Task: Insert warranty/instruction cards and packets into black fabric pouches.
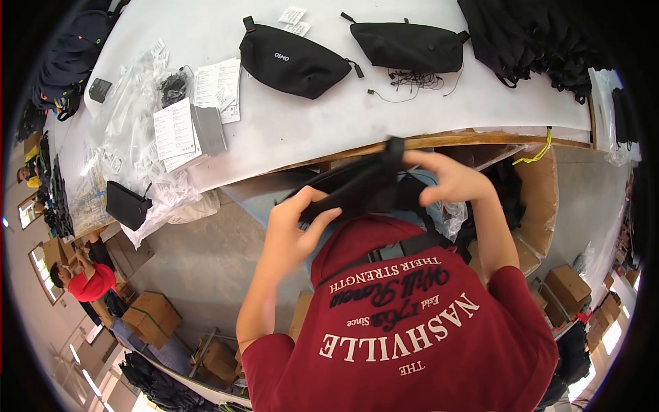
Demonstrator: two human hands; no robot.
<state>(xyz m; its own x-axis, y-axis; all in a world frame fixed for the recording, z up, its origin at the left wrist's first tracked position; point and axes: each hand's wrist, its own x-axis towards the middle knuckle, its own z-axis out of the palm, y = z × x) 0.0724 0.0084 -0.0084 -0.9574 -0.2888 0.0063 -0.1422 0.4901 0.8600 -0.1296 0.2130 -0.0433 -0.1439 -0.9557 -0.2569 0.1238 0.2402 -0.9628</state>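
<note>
A black zip pouch (357,182) is held up between my two hands, at the table's front edge, close to my body. My left hand (295,223) is closed on its left end, with the thumb on the near side. At the pouch's right end, by a raised black tab, my right hand (449,180) grips it, its fingertips partly hidden behind the fabric. Motion smears the pouch a little. Two similar black pouches lie on the white table beyond: one with light lettering (292,62) and a plain one (410,48).
Thin black cords (415,79) lie beside the plain pouch. Printed cards (175,134) and clear plastic bags (127,103) cover the table's left part, near a small black case (128,204). Black bags (535,41) are heaped at the far right. An open carton (539,206) stands below the table edge.
</note>
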